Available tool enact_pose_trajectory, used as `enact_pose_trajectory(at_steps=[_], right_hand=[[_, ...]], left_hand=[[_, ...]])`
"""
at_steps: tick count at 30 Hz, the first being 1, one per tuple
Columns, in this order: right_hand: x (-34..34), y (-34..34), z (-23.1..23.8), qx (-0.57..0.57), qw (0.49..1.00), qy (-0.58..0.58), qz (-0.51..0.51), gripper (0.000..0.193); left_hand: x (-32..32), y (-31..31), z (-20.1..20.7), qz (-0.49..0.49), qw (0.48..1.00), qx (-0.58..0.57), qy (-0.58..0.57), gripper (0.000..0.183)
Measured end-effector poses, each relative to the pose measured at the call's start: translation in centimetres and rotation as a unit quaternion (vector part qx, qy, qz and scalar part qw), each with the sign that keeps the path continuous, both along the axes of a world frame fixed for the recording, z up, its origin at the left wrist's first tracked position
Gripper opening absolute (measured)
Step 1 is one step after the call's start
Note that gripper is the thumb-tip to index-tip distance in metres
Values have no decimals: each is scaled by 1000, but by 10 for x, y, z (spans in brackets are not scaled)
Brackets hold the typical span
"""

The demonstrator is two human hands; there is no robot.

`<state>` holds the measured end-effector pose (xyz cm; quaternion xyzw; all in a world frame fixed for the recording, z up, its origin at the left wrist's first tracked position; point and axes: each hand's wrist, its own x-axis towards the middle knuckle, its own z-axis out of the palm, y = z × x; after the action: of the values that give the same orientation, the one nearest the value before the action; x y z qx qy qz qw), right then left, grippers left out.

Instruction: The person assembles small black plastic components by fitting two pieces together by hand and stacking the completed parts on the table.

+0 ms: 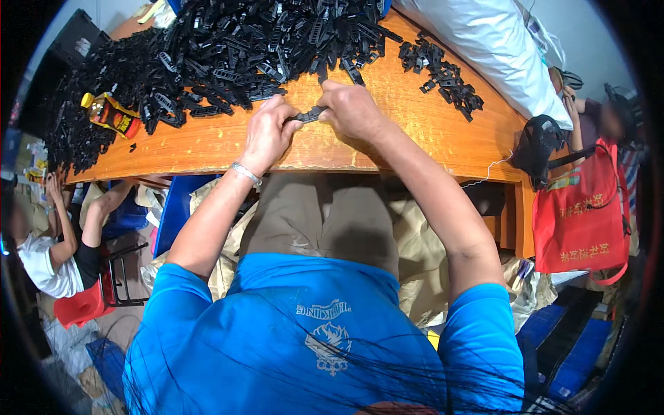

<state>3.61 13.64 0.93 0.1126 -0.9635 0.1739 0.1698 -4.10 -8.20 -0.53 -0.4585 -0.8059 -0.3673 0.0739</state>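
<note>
Over the front part of the wooden table, my left hand (268, 133) and my right hand (354, 111) come close together. Between them is a small black plastic clip-like piece (309, 115). The fingers of both hands are closed on its ends, and they hide part of it. My left wrist wears a silvery bracelet (246, 173). Just beyond my hands spreads a large heap of similar black plastic pieces (256, 48). One loose black piece (351, 71) lies at the heap's edge, beyond my right hand.
A smaller pile of black pieces (443, 77) lies on the table (415, 142) to the right. A yellow-capped bottle (111, 115) rests against the heap at left. A white sack (484, 48) borders the far right. A red bag (581, 214) hangs at the right. Other people sit at both sides.
</note>
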Motion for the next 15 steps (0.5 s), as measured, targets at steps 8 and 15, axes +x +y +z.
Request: enact_pose_trajectory(at_steps=[8,15], right_hand=[[12,-20,-12,-55,998,3,7,20],[74,53,-14,-118,987,55,-93,18]], left_hand=[[4,-17,-2,1,1000,-28,-3,16],[-8,-179,34,77,981,-139,-114,30]])
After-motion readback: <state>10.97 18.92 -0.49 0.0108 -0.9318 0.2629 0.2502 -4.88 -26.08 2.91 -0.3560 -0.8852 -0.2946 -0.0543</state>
